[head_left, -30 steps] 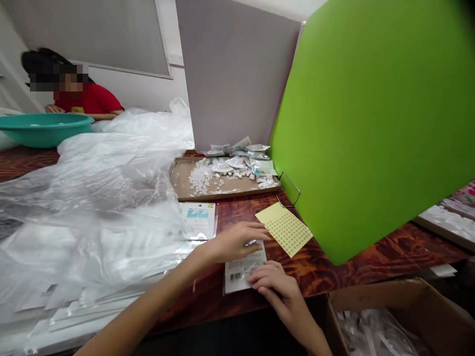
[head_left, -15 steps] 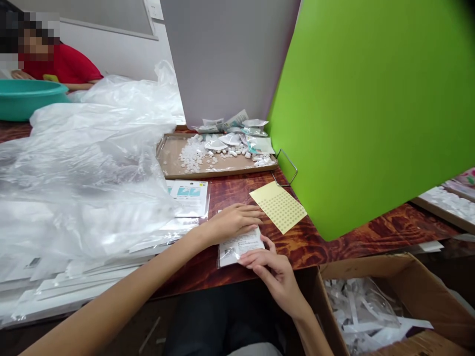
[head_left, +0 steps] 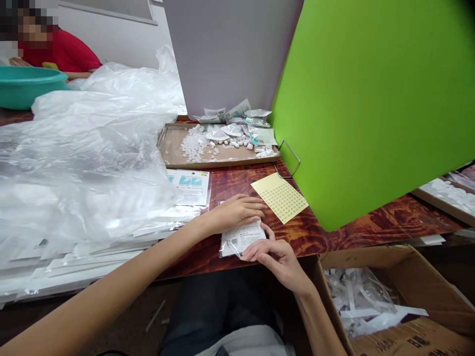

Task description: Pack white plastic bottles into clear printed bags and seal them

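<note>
A small clear packet (head_left: 237,240) with a white barcode label lies at the near edge of the dark wooden table (head_left: 334,232). My left hand (head_left: 233,212) lies flat on the packet's far end, fingers stretched out and pressing it down. My right hand (head_left: 274,257) pinches the packet's near right edge with thumb and fingers. A yellow sheet of small round stickers (head_left: 280,197) lies just right of my left hand.
A brown tray (head_left: 174,151) holds small white pieces and filled packets. Crumpled clear plastic (head_left: 85,163) covers the left side over stacked flat bags. A green divider (head_left: 371,104) stands to the right, a cardboard box (head_left: 393,296) of plastic scraps sits below. A person in red sits behind a teal basin (head_left: 25,84).
The view has tilted downward. Both hands stay on the packet, which has shifted slightly nearer the table edge; my right fingers have moved along its near edge.
</note>
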A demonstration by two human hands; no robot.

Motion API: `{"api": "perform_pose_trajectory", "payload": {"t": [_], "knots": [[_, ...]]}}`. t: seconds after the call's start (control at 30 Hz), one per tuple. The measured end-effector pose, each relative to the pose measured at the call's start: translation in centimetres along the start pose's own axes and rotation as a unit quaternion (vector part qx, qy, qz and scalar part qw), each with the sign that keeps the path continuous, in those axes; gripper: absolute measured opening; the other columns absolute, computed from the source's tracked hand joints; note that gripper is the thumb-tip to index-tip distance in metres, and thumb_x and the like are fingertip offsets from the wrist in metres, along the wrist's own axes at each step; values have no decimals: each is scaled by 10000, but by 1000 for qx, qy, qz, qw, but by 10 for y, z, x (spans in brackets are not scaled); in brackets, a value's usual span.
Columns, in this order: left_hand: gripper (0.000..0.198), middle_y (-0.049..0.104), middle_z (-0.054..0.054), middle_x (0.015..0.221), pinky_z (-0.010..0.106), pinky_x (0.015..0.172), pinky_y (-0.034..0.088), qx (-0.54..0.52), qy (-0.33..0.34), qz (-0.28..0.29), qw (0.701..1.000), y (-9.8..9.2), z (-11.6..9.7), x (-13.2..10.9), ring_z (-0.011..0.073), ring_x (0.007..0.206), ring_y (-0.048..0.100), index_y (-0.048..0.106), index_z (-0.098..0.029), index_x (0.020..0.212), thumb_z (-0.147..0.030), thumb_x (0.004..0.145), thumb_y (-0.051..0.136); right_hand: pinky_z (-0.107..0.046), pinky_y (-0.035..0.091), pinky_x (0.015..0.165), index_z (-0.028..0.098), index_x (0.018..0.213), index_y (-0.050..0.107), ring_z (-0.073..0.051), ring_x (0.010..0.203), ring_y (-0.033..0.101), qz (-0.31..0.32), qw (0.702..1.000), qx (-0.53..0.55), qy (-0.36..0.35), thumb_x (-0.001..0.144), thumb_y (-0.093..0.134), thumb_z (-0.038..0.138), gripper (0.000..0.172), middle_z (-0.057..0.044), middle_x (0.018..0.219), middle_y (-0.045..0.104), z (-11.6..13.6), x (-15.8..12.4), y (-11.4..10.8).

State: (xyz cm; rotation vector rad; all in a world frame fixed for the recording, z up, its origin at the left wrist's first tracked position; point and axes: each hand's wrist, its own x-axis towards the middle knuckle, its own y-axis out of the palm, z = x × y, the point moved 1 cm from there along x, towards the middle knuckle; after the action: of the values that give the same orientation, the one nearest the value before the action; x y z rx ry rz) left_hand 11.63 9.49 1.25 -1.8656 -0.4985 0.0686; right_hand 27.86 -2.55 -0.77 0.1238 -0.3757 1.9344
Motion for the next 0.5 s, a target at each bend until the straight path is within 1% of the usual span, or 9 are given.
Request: {"api": "perform_pose_trajectory", "payload": {"t": [0.1, 0.2, 0.27, 0.33, 0.4, 0.43, 0.47, 0.5], "knots": [[364, 590, 50, 1365, 334, 1103, 271, 2, 3, 4, 1000, -1, -2, 0, 200, 1348, 439, 629, -235, 1202, -353, 1015, 340, -460, 120, 1186, 261, 819, 708, -162, 858, 716, 10, 1000, 1, 5, 968, 508, 354, 266, 13, 881, 770, 0, 0, -2], [369, 605, 51, 1347, 328, 1112, 257, 0, 10, 4, 1000, 2, -2, -1, 188, 1325, 467, 638, -231, 1185, -356, 1016, 334, -452, 125, 1185, 251, 770, 696, -151, 802, 708, 23, 1000, 5, 1, 973, 487, 380, 318, 20, 816, 760, 2, 0, -3], [371, 616, 46, 1333, 331, 1117, 250, -2, 13, 0, 1000, 4, -3, 0, 179, 1301, 493, 646, -237, 1168, -360, 1017, 330, -455, 152, 1180, 240, 732, 684, -148, 759, 699, 40, 999, 16, 2, 974, 474, 390, 354, 21, 770, 749, 4, 0, -3], [365, 619, 38, 1331, 338, 1117, 254, -4, 13, -7, 1000, 4, -3, 2, 175, 1290, 505, 651, -254, 1164, -362, 1016, 335, -468, 195, 1166, 238, 732, 683, -162, 770, 700, 39, 998, 47, 3, 970, 481, 386, 345, 10, 776, 753, 3, -1, -3], [343, 601, 41, 1353, 362, 1122, 252, -3, 8, -21, 1000, 1, -5, 3, 194, 1317, 478, 642, -276, 1193, -385, 1001, 379, -480, 218, 1155, 245, 764, 691, -190, 859, 703, 6, 997, 82, -4, 956, 515, 368, 288, -5, 833, 766, 0, -3, -2], [351, 578, 55, 1378, 388, 1128, 244, 3, 2, -30, 1000, -2, -6, 2, 217, 1343, 447, 625, -280, 1226, -414, 987, 406, -485, 210, 1158, 251, 782, 696, -201, 906, 699, -18, 995, 95, -12, 948, 533, 355, 256, -9, 859, 769, -2, -4, -2], [386, 552, 74, 1403, 418, 1133, 236, 7, -7, -49, 999, -7, -8, -1, 242, 1365, 415, 603, -277, 1262, -452, 972, 419, -486, 195, 1163, 257, 798, 701, -208, 938, 694, -46, 993, 108, -22, 942, 548, 343, 227, -10, 876, 770, -5, -6, -1], [437, 532, 93, 1419, 444, 1134, 235, 4, -23, -85, 996, -12, -10, -8, 264, 1373, 399, 581, -269, 1294, -496, 960, 411, -486, 180, 1169, 262, 810, 705, -210, 954, 690, -75, 989, 121, -30, 937, 560, 334, 206, -9, 883, 769, -7, -7, 0]]}}
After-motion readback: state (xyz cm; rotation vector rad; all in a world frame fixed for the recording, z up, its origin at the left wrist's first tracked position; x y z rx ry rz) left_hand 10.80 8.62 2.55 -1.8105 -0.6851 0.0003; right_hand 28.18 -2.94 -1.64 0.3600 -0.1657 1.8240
